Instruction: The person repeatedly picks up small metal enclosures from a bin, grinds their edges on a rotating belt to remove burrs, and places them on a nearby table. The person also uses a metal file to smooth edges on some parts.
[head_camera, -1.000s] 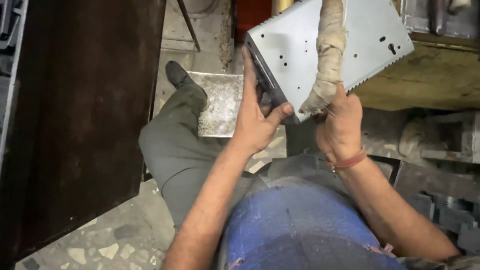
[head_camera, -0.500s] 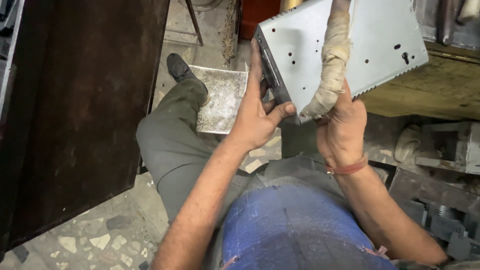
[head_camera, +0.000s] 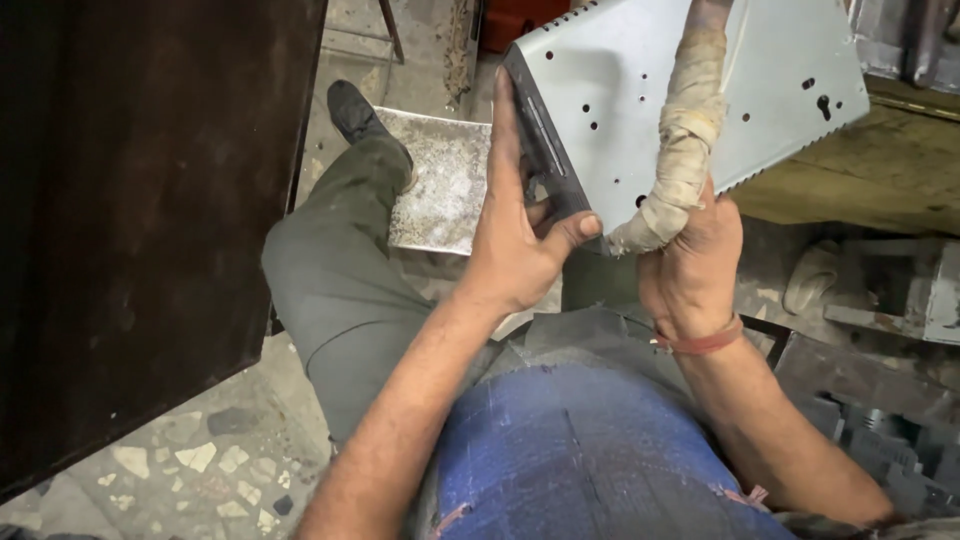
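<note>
Your left hand (head_camera: 520, 250) was clamped on the near dark edge of the grey metal panel (head_camera: 690, 100), thumb on its face. Your right hand (head_camera: 690, 265), just beside, gripped a cloth-wrapped handle (head_camera: 680, 150) crossing it. The panel's long axis ran away rightward toward the wooden surface (head_camera: 860, 180).

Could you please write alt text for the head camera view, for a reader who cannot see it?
A seated person's left hand grips the dark edge of a grey perforated metal panel, while the right hand holds a cloth-wrapped handle lying across it. Below are a speckled metal sheet and a chipped stone floor.
</note>
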